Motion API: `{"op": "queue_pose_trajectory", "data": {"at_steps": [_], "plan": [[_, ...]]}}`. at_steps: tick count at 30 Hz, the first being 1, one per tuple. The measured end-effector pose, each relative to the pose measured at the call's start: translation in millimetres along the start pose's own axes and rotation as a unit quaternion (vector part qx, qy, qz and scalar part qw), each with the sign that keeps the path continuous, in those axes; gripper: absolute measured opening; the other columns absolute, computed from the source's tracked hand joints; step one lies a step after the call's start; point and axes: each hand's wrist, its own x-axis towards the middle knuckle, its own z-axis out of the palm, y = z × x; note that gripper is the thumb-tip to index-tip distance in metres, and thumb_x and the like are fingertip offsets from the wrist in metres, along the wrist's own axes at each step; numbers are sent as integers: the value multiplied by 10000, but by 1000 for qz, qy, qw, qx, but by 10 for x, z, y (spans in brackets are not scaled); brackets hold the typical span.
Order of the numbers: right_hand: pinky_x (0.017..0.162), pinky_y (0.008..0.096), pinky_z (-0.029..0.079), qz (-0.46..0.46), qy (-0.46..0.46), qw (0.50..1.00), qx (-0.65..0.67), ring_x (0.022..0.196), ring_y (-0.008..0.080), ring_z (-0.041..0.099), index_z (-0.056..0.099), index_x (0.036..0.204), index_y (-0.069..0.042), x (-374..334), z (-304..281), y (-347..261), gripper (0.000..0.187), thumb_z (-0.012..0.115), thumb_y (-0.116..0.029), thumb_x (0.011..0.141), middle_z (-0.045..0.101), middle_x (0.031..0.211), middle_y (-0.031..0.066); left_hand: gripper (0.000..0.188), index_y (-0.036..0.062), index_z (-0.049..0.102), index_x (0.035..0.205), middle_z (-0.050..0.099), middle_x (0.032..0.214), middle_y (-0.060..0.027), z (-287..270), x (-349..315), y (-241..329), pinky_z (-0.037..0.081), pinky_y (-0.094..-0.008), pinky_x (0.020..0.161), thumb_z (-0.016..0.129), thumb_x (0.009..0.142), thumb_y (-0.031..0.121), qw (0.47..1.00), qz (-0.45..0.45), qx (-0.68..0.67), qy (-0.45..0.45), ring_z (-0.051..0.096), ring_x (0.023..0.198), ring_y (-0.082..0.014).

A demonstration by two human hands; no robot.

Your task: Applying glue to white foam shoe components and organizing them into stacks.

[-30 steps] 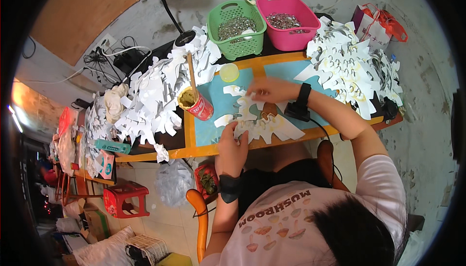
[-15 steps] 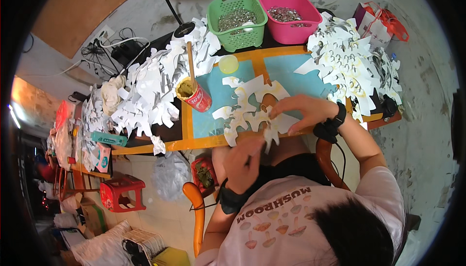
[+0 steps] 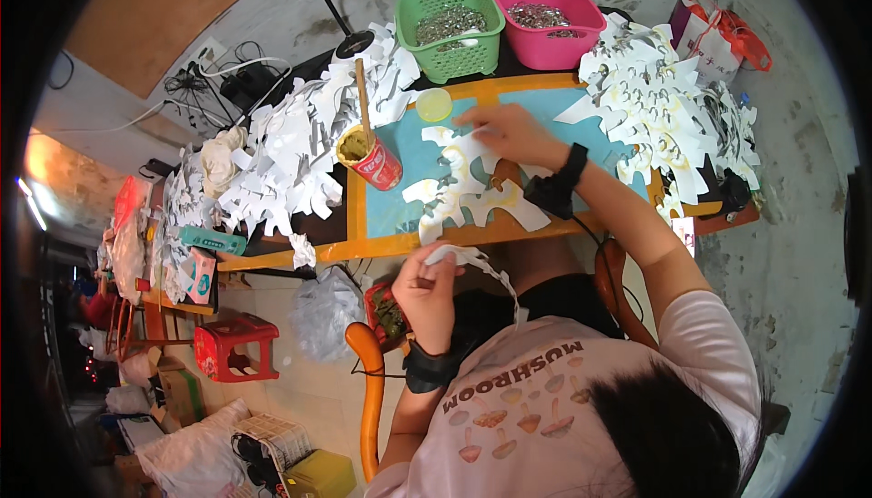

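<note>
A thin white strip [image 3: 482, 260] is in the left hand [image 3: 427, 296], whose thumb and fingers are closed on its one end; the other end hangs over the person's lap, in front of the table edge. On the blue mat [image 3: 389, 216] lie white cut-out pieces [image 3: 459, 171]. The right hand [image 3: 510, 133] is above their far part, with its fingers bent; whether they grip a piece, I cannot tell. To the left of these pieces stands a red can [image 3: 382, 171], with a wooden stick [image 3: 363, 98] inside. A yellowish round lid [image 3: 434, 105] lies near the right hand. Farther out, white heaps [image 3: 295, 157] are at both sides, and behind stand a green basket [image 3: 459, 64] and a pink basket [image 3: 556, 53].
</note>
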Motion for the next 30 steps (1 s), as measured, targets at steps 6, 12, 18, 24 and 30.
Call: {"op": "queue_pose_trajectory", "data": {"at_steps": [6, 12, 18, 24, 30], "plan": [[812, 305, 469, 69, 79, 986, -132, 941, 207, 599, 605, 1053, -10, -423, -307, 3, 211, 545, -51, 855, 629, 1032, 115, 189, -51, 578, 1021, 665, 903, -109, -122, 93, 50, 501, -213, 648, 616, 842, -6, 995, -32, -92, 36, 621, 691, -115], [841, 308, 462, 65, -79, 984, 146, 998, 203, 578, 537, 1198, -48, -925, -59, -376, 385, 626, -211, 861, 563, 1179, 97, 180, -27, 565, 1028, 653, 916, -96, -189, 123, 114, 503, -218, 627, 600, 857, 20, 981, -38, -190, 14, 616, 709, -117], [851, 270, 469, 131, -199, 923, 303, 965, 109, 578, 355, 1345, -43, -1226, 275, -700, 528, 575, -39, 866, 567, 1128, 70, 199, -7, 526, 1064, 627, 998, -126, -360, 204, 120, 507, -257, 654, 576, 876, 35, 947, -53, -315, -39, 617, 799, -160], [701, 220, 487, 181, -84, 851, 486, 781, 106, 612, 352, 1348, -73, -1209, 73, -922, 530, 538, 16, 860, 592, 954, 65, 205, -3, 533, 1072, 623, 1018, -130, -372, 224, 73, 518, -275, 700, 578, 878, 42, 952, -39, -305, 9, 621, 860, -180], [655, 220, 480, 179, -63, 886, 424, 718, 84, 587, 343, 1364, -94, -1201, -100, -911, 553, 527, 14, 854, 588, 844, 42, 214, 1, 536, 1092, 627, 1019, -114, -255, 299, -6, 537, -291, 746, 569, 884, 39, 935, -60, -348, 15, 624, 871, -165]]}}
